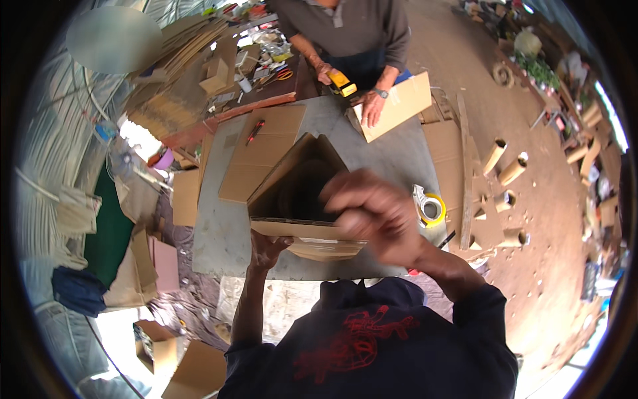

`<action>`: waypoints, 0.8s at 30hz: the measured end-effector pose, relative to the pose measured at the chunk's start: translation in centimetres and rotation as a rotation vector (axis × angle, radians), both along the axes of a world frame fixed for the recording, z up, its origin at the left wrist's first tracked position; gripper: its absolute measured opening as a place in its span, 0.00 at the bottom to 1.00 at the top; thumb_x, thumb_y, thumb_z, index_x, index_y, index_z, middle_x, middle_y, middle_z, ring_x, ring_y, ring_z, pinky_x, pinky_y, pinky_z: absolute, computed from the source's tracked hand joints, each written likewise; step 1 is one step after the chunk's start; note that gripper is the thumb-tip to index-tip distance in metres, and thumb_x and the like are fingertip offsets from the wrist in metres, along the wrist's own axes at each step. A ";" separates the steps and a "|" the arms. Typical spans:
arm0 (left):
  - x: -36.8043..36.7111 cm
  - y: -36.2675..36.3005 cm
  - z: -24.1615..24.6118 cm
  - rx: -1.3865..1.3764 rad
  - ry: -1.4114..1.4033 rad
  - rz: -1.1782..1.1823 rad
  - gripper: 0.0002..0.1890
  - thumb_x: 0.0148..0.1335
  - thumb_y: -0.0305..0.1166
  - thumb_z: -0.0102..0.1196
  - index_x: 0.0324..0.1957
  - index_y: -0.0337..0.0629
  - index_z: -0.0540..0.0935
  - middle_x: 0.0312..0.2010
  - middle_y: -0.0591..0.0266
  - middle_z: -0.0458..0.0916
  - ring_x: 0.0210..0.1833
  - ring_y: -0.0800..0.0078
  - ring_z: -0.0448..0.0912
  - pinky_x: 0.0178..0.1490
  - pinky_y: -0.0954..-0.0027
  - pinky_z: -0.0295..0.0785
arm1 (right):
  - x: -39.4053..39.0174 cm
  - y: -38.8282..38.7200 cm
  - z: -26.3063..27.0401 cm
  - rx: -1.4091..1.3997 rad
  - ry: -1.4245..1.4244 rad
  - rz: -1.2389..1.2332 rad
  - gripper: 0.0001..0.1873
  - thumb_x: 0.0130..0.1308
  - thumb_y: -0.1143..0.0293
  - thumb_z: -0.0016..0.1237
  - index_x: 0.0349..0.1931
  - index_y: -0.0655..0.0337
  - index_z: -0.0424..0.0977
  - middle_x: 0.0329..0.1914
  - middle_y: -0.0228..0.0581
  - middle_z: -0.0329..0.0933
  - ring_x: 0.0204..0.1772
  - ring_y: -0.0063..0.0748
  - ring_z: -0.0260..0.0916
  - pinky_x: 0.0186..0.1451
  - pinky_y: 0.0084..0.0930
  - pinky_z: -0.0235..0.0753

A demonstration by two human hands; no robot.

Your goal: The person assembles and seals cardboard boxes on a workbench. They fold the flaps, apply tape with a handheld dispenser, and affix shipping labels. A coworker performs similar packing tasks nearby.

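A folded cardboard form (309,230) with a three-cornered opening stands on the grey worktable (394,134) before me. Its inside is dark, and strips of clear tape shine on the near face. My left hand (266,249) grips its near left corner, thumb on the outer face and fingers partly hidden. Over the near right corner my right hand (376,214) is raised, fingers curled and blurred by motion; whether anything is between them does not show. Just right of it lies a tape dispenser (429,207) with a yellow-rimmed roll.
Across the table a person (344,40) holds a yellow tape dispenser (343,84) and presses a cardboard piece (398,102). A red-and-black utility knife (255,131) lies on flat cardboard (271,154). Cardboard tubes (513,168) stand on the floor at right.
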State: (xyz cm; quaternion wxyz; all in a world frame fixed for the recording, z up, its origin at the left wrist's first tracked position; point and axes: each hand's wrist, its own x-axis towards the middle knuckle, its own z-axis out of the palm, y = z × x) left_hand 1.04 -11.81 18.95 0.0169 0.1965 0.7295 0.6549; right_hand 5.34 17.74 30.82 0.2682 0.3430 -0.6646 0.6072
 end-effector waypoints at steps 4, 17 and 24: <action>1.1 -0.7 -0.5 0.189 0.039 0.011 0.29 0.56 0.40 0.75 0.52 0.29 0.79 0.40 0.56 0.86 0.44 0.69 0.82 0.51 0.65 0.79 | -4.4 1.6 -0.9 -0.315 -0.734 0.074 0.27 0.83 0.51 0.37 0.64 0.67 0.72 0.64 0.42 0.75 0.69 0.37 0.69 0.72 0.36 0.67; 0.1 -4.0 -3.6 0.150 0.035 -0.184 0.46 0.57 0.45 0.74 0.70 0.27 0.68 0.67 0.40 0.70 0.70 0.52 0.71 0.71 0.56 0.66 | -4.2 -4.4 -2.5 -0.018 -1.363 0.335 0.44 0.78 0.33 0.30 0.81 0.57 0.48 0.77 0.42 0.62 0.77 0.31 0.59 0.79 0.30 0.59; -0.3 -4.7 -0.8 0.303 -0.215 -0.327 0.49 0.59 0.52 0.70 0.74 0.30 0.64 0.74 0.41 0.64 0.76 0.50 0.64 0.76 0.52 0.61 | -4.8 -5.1 -1.3 0.280 -1.016 0.119 0.36 0.82 0.48 0.36 0.81 0.59 0.49 0.73 0.42 0.68 0.71 0.33 0.65 0.72 0.31 0.65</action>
